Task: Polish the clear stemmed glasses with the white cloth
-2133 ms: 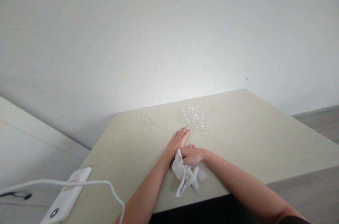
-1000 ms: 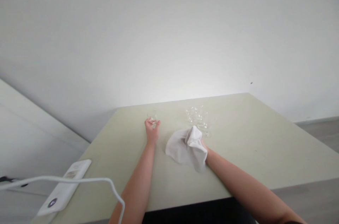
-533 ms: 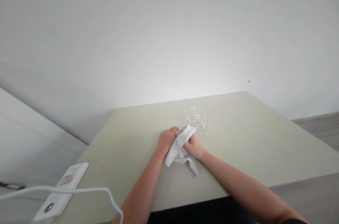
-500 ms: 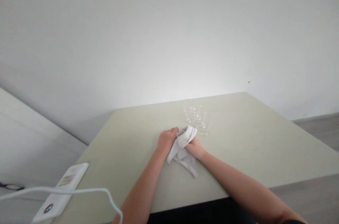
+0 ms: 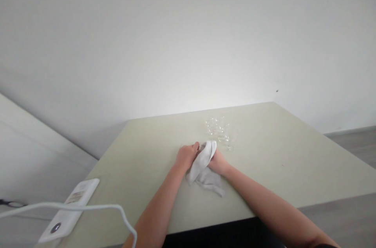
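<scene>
My left hand (image 5: 185,156) is closed near the middle of the pale green table (image 5: 288,162). It grips a small clear glass, which the white cloth (image 5: 202,166) almost wholly covers. My right hand (image 5: 217,162) is closed on the cloth and presses it against the glass from the right. The cloth's loose end trails on the table towards me. Several clear glasses (image 5: 221,132) stand in a cluster just beyond my right hand, apart from it.
A white flat device (image 5: 69,209) lies at the table's near left corner, with a white cable (image 5: 88,205) arching over it. A plain white wall stands behind the table. Grey floor (image 5: 358,142) shows at the right.
My left hand took the lone glass from the table's left and brought it to the middle. My right hand lifted the cloth and closed it round the glass.
</scene>
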The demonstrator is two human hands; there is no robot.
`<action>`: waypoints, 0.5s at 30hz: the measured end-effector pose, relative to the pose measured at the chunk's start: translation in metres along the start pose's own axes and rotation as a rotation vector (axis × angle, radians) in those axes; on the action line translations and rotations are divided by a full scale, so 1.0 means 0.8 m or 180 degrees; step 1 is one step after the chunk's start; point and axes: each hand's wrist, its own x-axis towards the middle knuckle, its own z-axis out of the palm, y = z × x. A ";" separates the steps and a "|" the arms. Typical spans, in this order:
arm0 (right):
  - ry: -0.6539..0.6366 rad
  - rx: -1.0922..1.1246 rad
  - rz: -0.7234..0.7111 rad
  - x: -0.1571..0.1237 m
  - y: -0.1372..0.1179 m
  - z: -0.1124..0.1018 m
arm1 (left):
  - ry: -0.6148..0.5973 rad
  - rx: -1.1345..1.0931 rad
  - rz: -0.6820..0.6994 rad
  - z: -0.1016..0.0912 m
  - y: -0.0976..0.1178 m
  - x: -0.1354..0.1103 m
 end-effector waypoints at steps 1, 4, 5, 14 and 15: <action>-0.0109 -0.0274 -0.0146 0.000 -0.002 -0.003 | -0.0126 -0.0032 -0.0028 0.000 0.001 0.000; -0.0177 -0.0478 -0.0241 0.002 -0.008 -0.004 | -0.0209 -0.0079 -0.0015 0.000 0.001 -0.002; -0.0150 -0.0360 -0.0192 0.003 -0.008 -0.004 | -0.0128 -0.0059 0.0003 0.000 0.001 -0.003; 0.0576 0.0857 0.0801 0.007 0.011 0.004 | 0.0627 0.0200 0.0362 -0.002 0.006 -0.003; 0.0502 0.0871 0.0758 0.006 0.011 0.003 | 0.0505 0.0145 0.0274 -0.003 0.007 -0.002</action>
